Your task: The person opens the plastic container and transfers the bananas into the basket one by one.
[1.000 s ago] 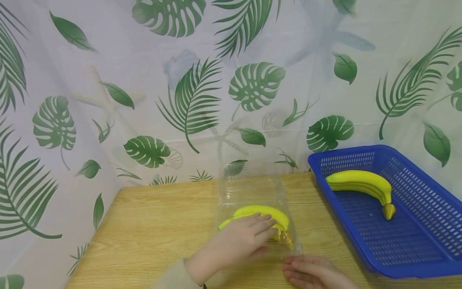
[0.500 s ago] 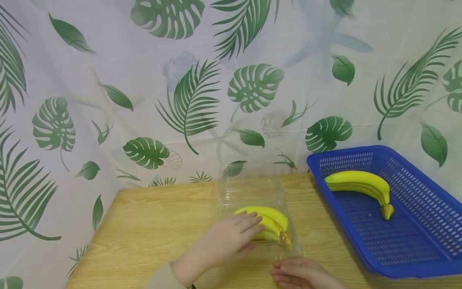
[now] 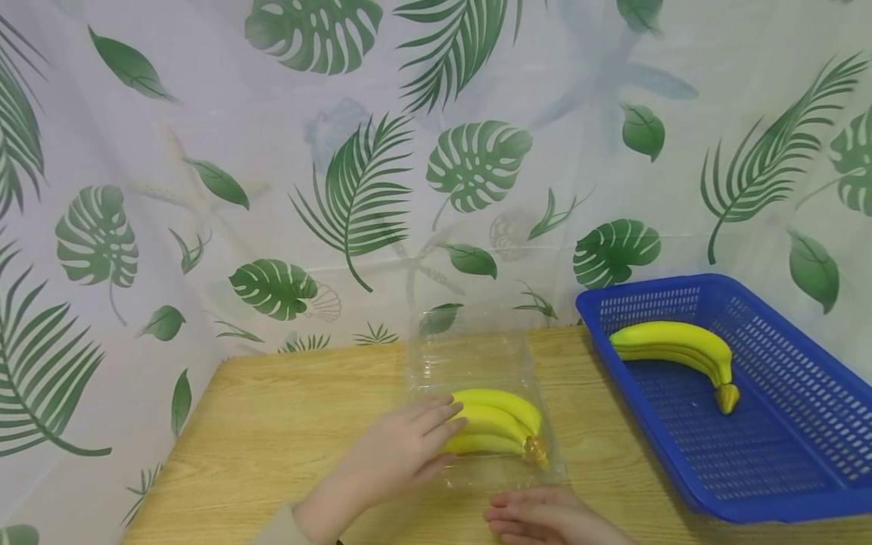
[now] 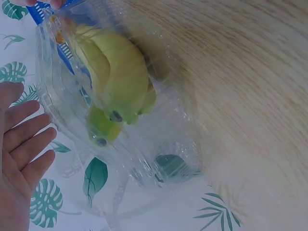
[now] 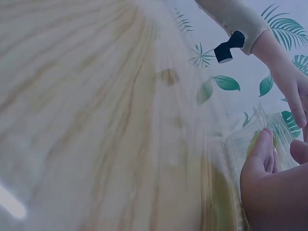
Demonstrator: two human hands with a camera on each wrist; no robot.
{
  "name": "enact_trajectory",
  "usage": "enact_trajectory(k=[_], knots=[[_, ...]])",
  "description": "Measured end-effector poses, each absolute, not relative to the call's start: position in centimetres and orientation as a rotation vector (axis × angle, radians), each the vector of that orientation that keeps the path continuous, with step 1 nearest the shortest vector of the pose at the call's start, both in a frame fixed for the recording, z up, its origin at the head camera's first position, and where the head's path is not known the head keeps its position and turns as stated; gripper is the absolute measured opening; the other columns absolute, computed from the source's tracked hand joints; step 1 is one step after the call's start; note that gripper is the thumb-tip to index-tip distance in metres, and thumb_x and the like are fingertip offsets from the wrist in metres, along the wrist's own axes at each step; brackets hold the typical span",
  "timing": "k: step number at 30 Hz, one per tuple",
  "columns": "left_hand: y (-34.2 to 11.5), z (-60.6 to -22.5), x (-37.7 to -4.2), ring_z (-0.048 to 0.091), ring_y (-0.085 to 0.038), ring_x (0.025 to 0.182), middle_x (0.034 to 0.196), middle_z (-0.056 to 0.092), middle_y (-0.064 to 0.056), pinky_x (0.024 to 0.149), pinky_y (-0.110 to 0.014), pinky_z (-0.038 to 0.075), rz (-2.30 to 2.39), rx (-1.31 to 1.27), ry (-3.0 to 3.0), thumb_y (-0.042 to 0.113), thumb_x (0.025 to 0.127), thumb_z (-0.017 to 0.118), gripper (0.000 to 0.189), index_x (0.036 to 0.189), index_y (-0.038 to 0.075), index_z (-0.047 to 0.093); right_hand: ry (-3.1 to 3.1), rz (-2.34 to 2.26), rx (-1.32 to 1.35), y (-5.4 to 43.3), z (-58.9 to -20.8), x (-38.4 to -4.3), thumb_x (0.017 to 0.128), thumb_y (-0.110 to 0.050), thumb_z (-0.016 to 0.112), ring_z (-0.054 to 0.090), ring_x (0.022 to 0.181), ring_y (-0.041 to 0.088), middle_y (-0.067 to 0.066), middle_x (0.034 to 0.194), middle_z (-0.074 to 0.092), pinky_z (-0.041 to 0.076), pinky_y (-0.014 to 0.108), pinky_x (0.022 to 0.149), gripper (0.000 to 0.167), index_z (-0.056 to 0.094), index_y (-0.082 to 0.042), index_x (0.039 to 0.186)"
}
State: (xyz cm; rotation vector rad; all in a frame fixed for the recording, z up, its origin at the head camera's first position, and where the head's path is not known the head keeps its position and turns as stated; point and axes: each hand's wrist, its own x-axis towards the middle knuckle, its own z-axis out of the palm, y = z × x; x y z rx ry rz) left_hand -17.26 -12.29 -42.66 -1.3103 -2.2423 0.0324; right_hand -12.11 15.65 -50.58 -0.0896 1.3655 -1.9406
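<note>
both hands have drifted towards nine o'clock since the earlier frames, the left hand (image 3: 405, 446) baring more of the banana bunch (image 3: 500, 428). that bunch lies in the base of the clear plastic box (image 3: 507, 475), stem end towards four o'clock. the left fingers are straight and slightly spread over the bunch's nine o'clock end, gripping nothing; whether they touch it i cannot tell. the right hand (image 3: 545, 518), at the box's six o'clock edge, has loosely extended fingers and no visible hold on anything; contact with the edge is unclear. as i judge it, placing this bunch is done or nearly so. the lid (image 3: 470, 356) stands raised at twelve o'clock, not closed, and a second bunch (image 3: 681, 344) remains in the blue basket (image 3: 763, 446) at three o'clock.
</note>
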Motion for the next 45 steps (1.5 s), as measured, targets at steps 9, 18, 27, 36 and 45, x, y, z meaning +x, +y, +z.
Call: enact_trajectory(k=[9, 18, 27, 36, 45], knots=[[-14.1, -42.9, -17.1, 0.069, -0.025, 0.131, 0.138, 0.073, -0.008, 0.11, -0.037, 0.059, -0.009, -1.264, -2.231, 0.034, 0.086, 0.089, 0.052, 0.13, 0.01, 0.073, 1.347, -1.916, -0.064, 14.3, -50.2, -12.1, 0.108, -0.022, 0.061, 0.074, 0.116, 0.017, 0.012, 0.128, 0.077, 0.06, 0.034, 0.108, 0.051, 0.055, 0.015, 0.142], [-15.2, -43.5, -16.3, 0.072, -0.024, 0.126, 0.136, 0.074, -0.009, 0.106, -0.037, 0.061, -0.045, -1.226, -2.241, 0.032, 0.083, 0.091, 0.053, 0.128, 0.01, 0.074, 1.312, -1.926, -0.091, 13.5, -50.3, -12.0, 0.107, -0.023, 0.063, 0.074, 0.114, 0.014, 0.008, 0.125, 0.078, 0.06, 0.03, 0.107, 0.05, 0.057, 0.012, 0.142], [-16.1, -44.5, -15.8, 0.073, -0.022, 0.123, 0.132, 0.076, -0.008, 0.105, -0.038, 0.062, -0.081, -1.226, -2.22, 0.029, 0.082, 0.089, 0.053, 0.128, 0.009, 0.074, 1.293, -1.881, -0.13, 12.9, -51.1, -11.9, 0.108, -0.029, 0.061, 0.073, 0.115, 0.011, 0.008, 0.13, 0.077, 0.062, 0.03, 0.104, 0.053, 0.056, 0.008, 0.146], [-17.0, -45.0, -14.8, 0.069, -0.023, 0.131, 0.145, 0.069, -0.007, 0.108, -0.038, 0.06, -0.095, -1.26, -2.358, 0.036, 0.089, 0.084, 0.059, 0.138, 0.01, 0.068, 1.295, -1.905, -0.097, 11.9, -50.8, -11.6, 0.108, -0.029, 0.062, 0.073, 0.116, 0.013, 0.012, 0.134, 0.075, 0.061, 0.031, 0.106, 0.054, 0.056, 0.01, 0.146], [-17.2, -45.5, -14.6, 0.065, -0.023, 0.137, 0.152, 0.064, -0.008, 0.109, -0.039, 0.059, -0.145, -1.25, -2.42, 0.034, 0.087, 0.087, 0.065, 0.143, 0.01, 0.065, 1.226, -1.992, -0.071, 10.8, -50.4, -11.8, 0.108, -0.023, 0.062, 0.073, 0.118, 0.016, 0.01, 0.128, 0.077, 0.059, 0.031, 0.109, 0.052, 0.054, 0.013, 0.145]])
